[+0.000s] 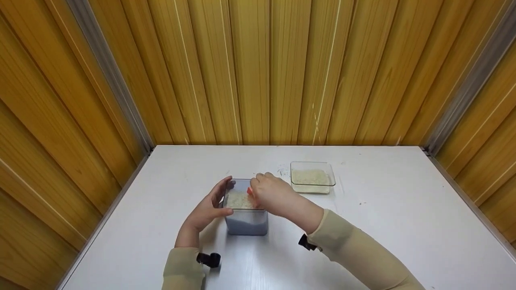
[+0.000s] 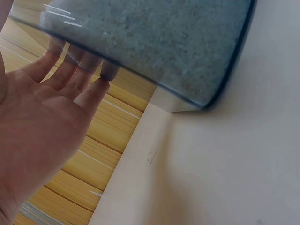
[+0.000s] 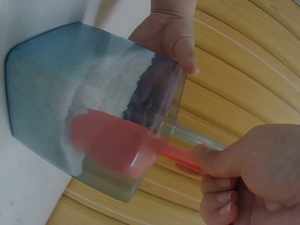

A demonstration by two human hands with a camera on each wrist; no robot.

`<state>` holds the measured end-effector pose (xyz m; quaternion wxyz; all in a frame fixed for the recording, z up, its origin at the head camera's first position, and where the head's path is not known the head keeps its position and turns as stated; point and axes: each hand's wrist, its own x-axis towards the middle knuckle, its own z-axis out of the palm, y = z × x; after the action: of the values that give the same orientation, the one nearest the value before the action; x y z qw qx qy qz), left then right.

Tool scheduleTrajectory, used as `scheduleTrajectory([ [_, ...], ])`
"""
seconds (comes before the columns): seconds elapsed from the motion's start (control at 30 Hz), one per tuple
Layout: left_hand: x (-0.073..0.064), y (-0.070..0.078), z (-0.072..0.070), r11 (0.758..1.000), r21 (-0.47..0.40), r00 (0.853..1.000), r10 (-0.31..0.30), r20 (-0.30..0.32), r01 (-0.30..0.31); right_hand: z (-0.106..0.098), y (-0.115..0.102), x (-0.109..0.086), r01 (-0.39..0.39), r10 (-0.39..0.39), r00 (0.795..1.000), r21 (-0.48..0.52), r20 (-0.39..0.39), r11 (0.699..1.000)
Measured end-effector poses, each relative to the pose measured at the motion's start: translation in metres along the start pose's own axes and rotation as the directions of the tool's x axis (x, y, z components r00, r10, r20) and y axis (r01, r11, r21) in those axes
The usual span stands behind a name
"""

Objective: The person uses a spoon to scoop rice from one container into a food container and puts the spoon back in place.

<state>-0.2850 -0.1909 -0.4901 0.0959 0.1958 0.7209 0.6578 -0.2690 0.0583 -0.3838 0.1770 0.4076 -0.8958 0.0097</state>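
A tall, bluish see-through container [image 1: 246, 226] stands on the table, partly filled with rice [image 1: 237, 200]. My left hand [image 1: 207, 209] holds it at its left side, the thumb on the near rim and the fingers along the far part of the wall. With my right hand [image 1: 274, 195] I grip the handle of a red scoop [image 3: 110, 143]. Through the wall, the right wrist view shows the scoop's bowl inside the container, dipped into the rice. In the head view the right hand hides most of the scoop.
Behind and to the right stands a low glass dish [image 1: 313, 185] with more pale rice [image 1: 310, 176] in it. The white table [image 1: 387, 233] ends at yellow wood-look panels [image 1: 250, 72] at the back and sides. A few small specks lie on the tabletop.
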Motion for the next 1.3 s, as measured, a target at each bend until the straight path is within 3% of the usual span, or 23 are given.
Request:
scheduleTrajectory([
  [0.1,0.000,0.000,0.000,1.000,-0.010,1.000,-0.003,0.001,0.003,0.001,0.006,-0.003,-0.014,0.008,0.999,0.131,0.041,0.991],
  [0.3,-0.001,0.000,0.000,1.000,-0.013,1.000,-0.003,0.009,0.003,0.003,0.014,-0.007,-0.053,0.021,0.995,0.336,0.097,0.940],
  [0.6,0.001,-0.001,-0.001,1.000,-0.025,1.000,-0.003,0.022,0.004,0.018,0.021,-0.015,-0.089,0.066,0.996,0.545,0.061,0.834],
  [0.9,0.000,0.000,0.001,1.000,-0.015,1.000,-0.013,0.004,0.013,0.040,0.015,-0.019,-0.164,0.171,0.984,0.642,0.052,0.749],
  [1.17,0.000,0.000,0.004,0.999,0.021,0.998,-0.041,-0.039,0.042,0.046,0.001,-0.020,-0.233,0.274,0.960,0.679,0.049,0.696],
  [1.3,0.001,0.000,0.004,0.999,0.033,0.998,-0.041,-0.041,0.042,0.046,-0.003,-0.022,-0.273,0.334,0.941,0.713,0.058,0.646],
])
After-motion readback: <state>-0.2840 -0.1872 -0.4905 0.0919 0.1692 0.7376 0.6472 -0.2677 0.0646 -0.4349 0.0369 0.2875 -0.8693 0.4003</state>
